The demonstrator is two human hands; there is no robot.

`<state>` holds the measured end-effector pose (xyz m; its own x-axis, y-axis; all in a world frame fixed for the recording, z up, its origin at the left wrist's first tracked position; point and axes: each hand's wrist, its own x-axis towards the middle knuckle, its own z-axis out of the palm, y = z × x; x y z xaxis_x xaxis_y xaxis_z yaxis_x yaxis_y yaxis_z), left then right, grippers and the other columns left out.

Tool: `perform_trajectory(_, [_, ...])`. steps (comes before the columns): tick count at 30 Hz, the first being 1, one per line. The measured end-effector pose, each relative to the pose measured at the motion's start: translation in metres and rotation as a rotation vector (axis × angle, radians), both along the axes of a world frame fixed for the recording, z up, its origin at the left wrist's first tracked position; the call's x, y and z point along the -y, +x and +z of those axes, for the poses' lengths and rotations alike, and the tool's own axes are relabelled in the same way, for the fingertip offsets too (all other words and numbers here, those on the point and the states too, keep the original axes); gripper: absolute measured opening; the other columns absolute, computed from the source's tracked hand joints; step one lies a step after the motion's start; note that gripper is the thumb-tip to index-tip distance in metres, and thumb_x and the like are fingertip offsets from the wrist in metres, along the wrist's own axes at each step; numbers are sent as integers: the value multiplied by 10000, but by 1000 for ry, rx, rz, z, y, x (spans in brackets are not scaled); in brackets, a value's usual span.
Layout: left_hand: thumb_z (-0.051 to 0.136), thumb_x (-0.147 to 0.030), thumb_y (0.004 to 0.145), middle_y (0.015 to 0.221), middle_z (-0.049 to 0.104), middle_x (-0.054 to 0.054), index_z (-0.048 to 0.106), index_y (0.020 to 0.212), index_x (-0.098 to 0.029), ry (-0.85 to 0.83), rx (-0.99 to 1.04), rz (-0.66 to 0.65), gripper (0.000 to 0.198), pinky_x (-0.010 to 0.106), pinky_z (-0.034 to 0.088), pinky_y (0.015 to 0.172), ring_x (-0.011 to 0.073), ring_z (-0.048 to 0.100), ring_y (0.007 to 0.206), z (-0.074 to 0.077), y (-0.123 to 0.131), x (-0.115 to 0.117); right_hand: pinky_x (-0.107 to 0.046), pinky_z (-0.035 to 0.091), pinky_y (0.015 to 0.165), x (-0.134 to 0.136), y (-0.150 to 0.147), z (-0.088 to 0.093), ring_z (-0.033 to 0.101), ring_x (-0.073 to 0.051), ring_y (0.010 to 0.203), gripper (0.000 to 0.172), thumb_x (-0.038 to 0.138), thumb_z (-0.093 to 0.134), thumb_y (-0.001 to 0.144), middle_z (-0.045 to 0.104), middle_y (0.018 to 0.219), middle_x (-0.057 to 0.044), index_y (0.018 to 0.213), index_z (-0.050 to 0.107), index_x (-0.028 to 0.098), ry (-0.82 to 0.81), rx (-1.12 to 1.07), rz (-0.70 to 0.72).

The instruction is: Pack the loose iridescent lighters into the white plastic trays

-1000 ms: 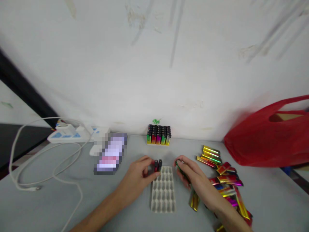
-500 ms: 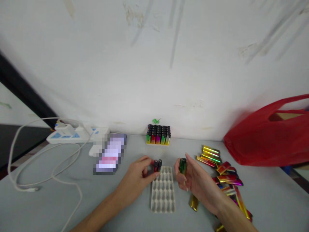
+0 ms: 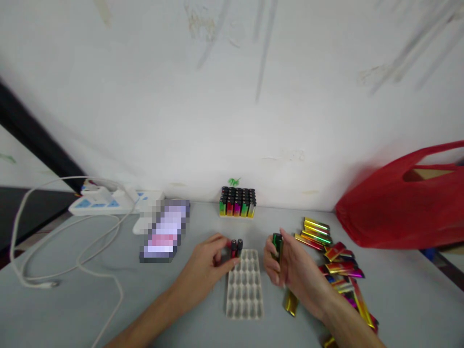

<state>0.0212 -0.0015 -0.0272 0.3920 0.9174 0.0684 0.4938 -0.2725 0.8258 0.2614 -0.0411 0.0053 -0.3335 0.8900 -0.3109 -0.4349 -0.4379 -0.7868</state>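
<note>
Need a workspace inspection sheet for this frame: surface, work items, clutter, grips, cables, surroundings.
Surface: grey table.
Work items: white tray mostly empty, two lighters standing at its far-left corner; green lighter upright.
Clutter: loose lighters heaped right; gold lighter beside tray; filled tray by wall; phone.
Grips: left hand on the two lighters; right hand holds the green lighter.
Cables: white cable looping near power strip.
Surroundings: white wall; red bag right.

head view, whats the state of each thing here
white tray, nearly empty, two lighters in its far left corner
two lighters, upright, pinched by left hand
green lighter, upright in right hand grip
far tray, full of lighters
loose lighters, lying flat in a heap
red bag, mouth open
</note>
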Motion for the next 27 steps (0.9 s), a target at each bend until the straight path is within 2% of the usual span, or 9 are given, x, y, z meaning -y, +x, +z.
perform_trajectory(4, [745,-386,946,819,527,-31,504,726,-220,-2,5,-5,367,289,354,634,166,514,684,0,0,0,-236,196,511,3,-1,4,221,-97,529,564,753,731,914,326,648,96,833,520,237,-51,8,4])
perform_trajectory(10, [749,-395,939,817,529,-27,529,730,-217,-1,2,-9,352,290,349,631,169,518,685,1,0,0,-242,220,503,1,0,0,208,-110,545,592,782,737,903,328,644,86,793,547,232,-13,-15,-79])
perform_trajectory(13, [738,-402,951,819,529,-27,515,730,-219,-1,-2,-12,364,289,347,629,166,509,675,1,0,0,-241,237,501,-1,-1,-2,238,-121,559,582,769,783,873,351,643,76,792,578,230,-17,-12,-138])
perform_trajectory(18, [733,-385,951,839,538,-23,540,751,-216,-10,-11,-17,326,289,356,635,168,526,686,1,0,0,-278,398,618,-2,-3,-1,374,-159,647,512,680,882,820,444,694,39,829,637,231,-4,-23,-285])
perform_trajectory(27, [735,-385,954,844,551,-19,595,787,-212,-10,-8,-22,279,287,347,627,171,526,685,2,0,1,-287,403,627,-2,-3,-1,418,-180,699,508,685,876,830,480,778,19,885,620,249,-4,-14,-303])
